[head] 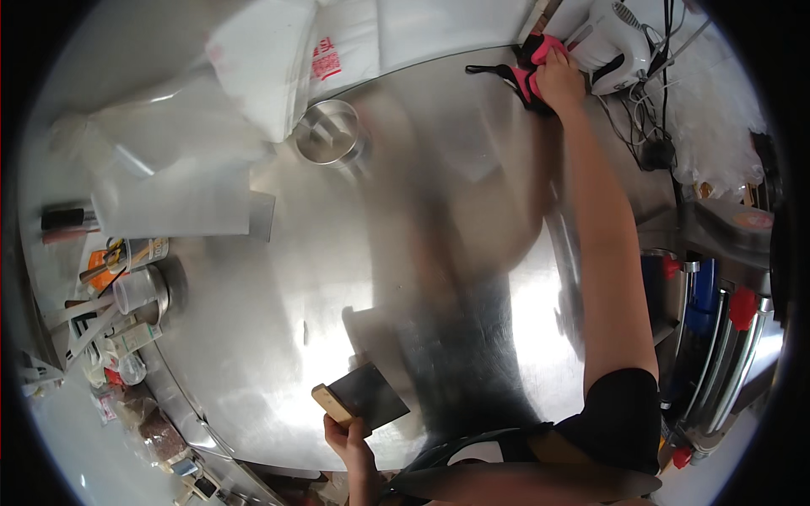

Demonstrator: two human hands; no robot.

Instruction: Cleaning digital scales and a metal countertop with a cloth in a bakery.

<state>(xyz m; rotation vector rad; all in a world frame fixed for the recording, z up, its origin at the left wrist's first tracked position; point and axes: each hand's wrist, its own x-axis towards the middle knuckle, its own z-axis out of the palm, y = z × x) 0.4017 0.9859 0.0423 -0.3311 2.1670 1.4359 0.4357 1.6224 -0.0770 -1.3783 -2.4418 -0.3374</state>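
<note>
My left hand point(352, 445) grips a bench scraper point(372, 398) by its pale wooden handle, low in the view, with the flat metal blade pointing right over the steel table point(253, 354). At the table's far right, my right hand point(559, 82) rests on a pink and black item point(530, 81) with a dark loop; it seems to be cloth or a glove, but its kind is unclear. My right fingertips are bent onto the pink part, and whether they grip it is hard to tell.
A round metal container point(328, 134) stands near the far edge beside plastic bags point(266, 63). A white hand mixer point(610, 50) and tangled cables lie right of my right hand. Cups point(135, 291) and tools crowd the left edge. Metal rollers point(728, 360) with red knobs stand at right.
</note>
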